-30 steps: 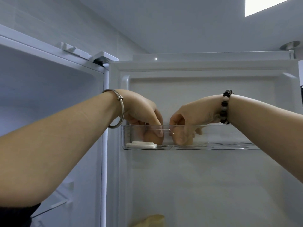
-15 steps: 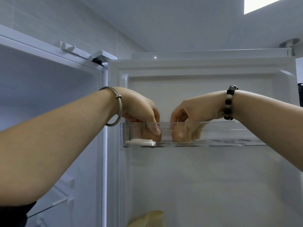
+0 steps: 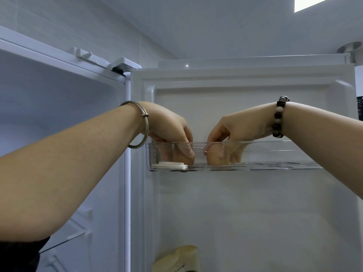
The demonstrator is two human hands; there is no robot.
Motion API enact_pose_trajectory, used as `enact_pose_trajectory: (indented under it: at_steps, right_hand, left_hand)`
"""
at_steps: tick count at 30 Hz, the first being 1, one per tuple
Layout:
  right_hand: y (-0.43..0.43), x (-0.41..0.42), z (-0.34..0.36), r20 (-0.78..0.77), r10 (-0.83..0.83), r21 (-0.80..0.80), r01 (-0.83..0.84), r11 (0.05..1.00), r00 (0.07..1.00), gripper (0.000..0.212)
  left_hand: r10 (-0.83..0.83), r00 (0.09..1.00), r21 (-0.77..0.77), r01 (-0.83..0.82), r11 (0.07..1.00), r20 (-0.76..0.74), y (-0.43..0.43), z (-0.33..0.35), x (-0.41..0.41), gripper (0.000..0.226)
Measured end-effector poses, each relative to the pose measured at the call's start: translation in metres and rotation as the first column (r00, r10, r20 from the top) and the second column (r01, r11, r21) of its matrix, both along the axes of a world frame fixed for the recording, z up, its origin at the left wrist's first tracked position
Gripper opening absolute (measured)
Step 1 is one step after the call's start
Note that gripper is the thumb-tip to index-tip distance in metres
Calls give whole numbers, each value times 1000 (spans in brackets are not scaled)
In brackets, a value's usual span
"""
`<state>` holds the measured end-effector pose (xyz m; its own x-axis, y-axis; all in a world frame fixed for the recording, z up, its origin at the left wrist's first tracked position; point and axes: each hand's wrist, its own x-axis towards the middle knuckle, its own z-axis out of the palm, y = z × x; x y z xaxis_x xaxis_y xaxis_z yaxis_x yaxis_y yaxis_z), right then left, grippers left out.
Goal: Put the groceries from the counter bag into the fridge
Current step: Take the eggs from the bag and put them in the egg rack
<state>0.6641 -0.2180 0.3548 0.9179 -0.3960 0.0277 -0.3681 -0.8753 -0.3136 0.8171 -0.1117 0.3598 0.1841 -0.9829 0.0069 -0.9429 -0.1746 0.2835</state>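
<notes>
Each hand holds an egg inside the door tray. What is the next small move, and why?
Probably open the left hand and right hand and lift out: the left egg and right egg seem to rest on the tray floor.

This is looking like a home kitchen: a white fridge [image 3: 49, 99] is standing open at the left of the frame, its door [image 3: 245, 213] filling the centre and right and carrying a clear door shelf [image 3: 275, 154], through whose wall 2 brown eggs, the left egg [image 3: 182, 160] and the right egg [image 3: 213, 159], are showing. Glass shelves [image 3: 64, 242] are showing at the lower left, pale wall tiles [image 3: 78, 20] are running across the upper left, and a ceiling light [image 3: 318, 2] is glowing at the upper right.
</notes>
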Motion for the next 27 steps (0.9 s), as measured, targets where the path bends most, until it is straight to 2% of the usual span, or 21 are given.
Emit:
enact_pose_trajectory:
  at_steps: [3, 5, 8, 14, 20, 24, 27]
  right_hand:
    - [7, 3, 2, -8, -32, -112, 31, 993, 999, 17]
    - [9, 5, 4, -32, -50, -134, 46, 990, 998, 19]
    - [8, 5, 5, -50, -63, -103, 58, 993, 997, 27]
    - [7, 3, 2, -99, -57, -42, 53, 998, 993, 10]
    - [6, 1, 1, -76, -56, -16, 55, 998, 996, 23]
    - [6, 0, 0, -64, -65, 2, 65, 998, 996, 24]
    - [6, -3, -1, -24, -85, 21, 85, 996, 996, 35]
  left_hand:
    - [4, 1000, -5, -4, 1000, -2, 0, -1, 0, 20]
    - [10, 1000, 0, -10, 1000, 13, 0, -1, -1, 21]
    - [15, 999, 12, -15, 1000, 33, 0, 1, -3, 24]
    - [11, 1000, 3, -11, 1000, 23, 3, 2, -4, 27]
    - [15, 999, -26, -14, 1000, 30, 6, 0, -3, 29]
    - [12, 995, -138, 1, 990, 98, 7, -1, -2, 23]
    - [2, 991, -276, 36, 961, 137, 7, -1, -4, 22]
